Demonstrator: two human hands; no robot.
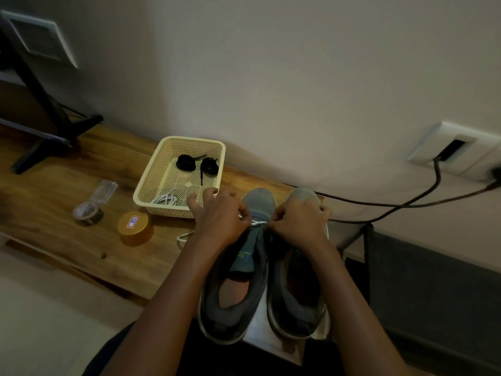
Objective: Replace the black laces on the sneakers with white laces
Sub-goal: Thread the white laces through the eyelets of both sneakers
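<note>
My left hand [221,221] and right hand [298,222] each have fingers pinching the white lace [257,222] at the far eyelets of the left sneaker [235,294]. I should pull both ends even and keep the lace flat before crossing. The black laces [198,164] lie in the basket [151,183].

The left forearm [173,289] and right forearm [349,289] are bare and reach forward, drawing closer toward the wrists; the left hand [219,217] lies knuckles up, thumb and forefinger pinching the white lace [259,222], outer fingers spread; the right hand [301,222] faces it, fingers curled, pinching the same lace; their fingertips lie just apart.
</note>
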